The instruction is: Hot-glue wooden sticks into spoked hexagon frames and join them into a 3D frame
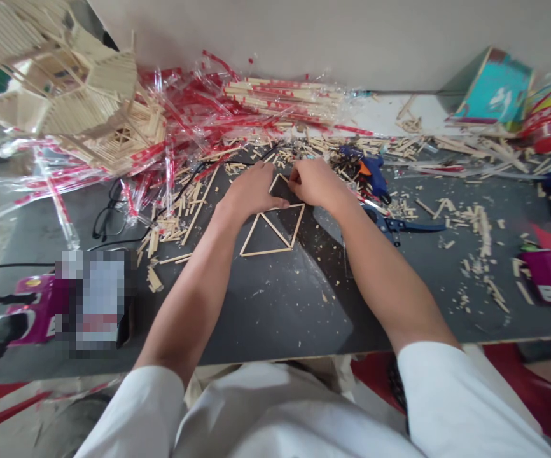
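Our left hand (254, 189) lies open with its fingers stretched across the far part of a triangular stick frame (266, 252), and our right hand (316, 183) curls at the frame's far corner, though we cannot tell whether it grasps the sticks. The frame sits on a dark table (275, 318) among loose stick bits. A blue glue gun (375, 175) and blue-handled cutters (399, 224) lie to the right, glasses (108, 213) to the left, and a stick house (75, 95) stands far left on red-printed plastic wrappers (184, 114)

I can see a model house built of wooden sticks (79, 102), red-printed plastic wrappers (161, 121), black eyeglasses (111, 216), a blue glue gun (375, 175) and blue-handled cutters (394, 224).
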A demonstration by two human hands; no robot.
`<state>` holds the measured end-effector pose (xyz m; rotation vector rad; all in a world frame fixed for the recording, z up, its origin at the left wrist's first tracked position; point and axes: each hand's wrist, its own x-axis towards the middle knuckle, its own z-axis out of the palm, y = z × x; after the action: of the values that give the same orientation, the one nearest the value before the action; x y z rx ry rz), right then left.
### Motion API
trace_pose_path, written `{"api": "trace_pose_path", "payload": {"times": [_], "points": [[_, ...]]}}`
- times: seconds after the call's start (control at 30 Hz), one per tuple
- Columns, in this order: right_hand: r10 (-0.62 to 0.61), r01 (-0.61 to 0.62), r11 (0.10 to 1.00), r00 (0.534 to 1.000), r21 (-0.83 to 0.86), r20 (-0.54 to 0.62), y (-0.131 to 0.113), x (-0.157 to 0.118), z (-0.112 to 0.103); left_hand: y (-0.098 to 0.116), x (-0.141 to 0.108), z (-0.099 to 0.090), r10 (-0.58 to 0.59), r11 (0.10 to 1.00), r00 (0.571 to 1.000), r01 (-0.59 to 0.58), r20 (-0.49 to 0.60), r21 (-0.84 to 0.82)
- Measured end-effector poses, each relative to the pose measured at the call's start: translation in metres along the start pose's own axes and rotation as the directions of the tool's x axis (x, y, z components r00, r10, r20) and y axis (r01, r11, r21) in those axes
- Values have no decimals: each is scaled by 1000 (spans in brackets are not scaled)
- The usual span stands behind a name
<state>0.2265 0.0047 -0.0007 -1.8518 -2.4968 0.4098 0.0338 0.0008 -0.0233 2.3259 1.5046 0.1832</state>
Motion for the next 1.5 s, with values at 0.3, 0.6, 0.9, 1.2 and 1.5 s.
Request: {"api": "trace_pose_path", "payload": {"times": [0.3, 0.6, 0.9, 1.2, 1.5], "points": [[5, -4, 1000, 1000, 20, -10, 1, 1, 2, -1, 2, 2, -29, 999, 999, 28, -22, -37], [-5, 6, 999, 1000, 35, -19, 3, 3, 3, -1, 1, 1, 3, 995, 999, -7, -37, -100], [-11, 13, 999, 999, 39, -32, 0, 5, 3, -1, 1, 1, 1, 995, 999, -4, -40, -99], [-1, 2, 998, 1000, 59, -18, -2, 6, 2, -2, 2, 3, -28, 993, 999, 24, -37, -113], [-2, 3, 999, 1000, 53, -16, -3, 5, 2, -3, 3, 3, -26, 994, 999, 22, -36, -111]]}}
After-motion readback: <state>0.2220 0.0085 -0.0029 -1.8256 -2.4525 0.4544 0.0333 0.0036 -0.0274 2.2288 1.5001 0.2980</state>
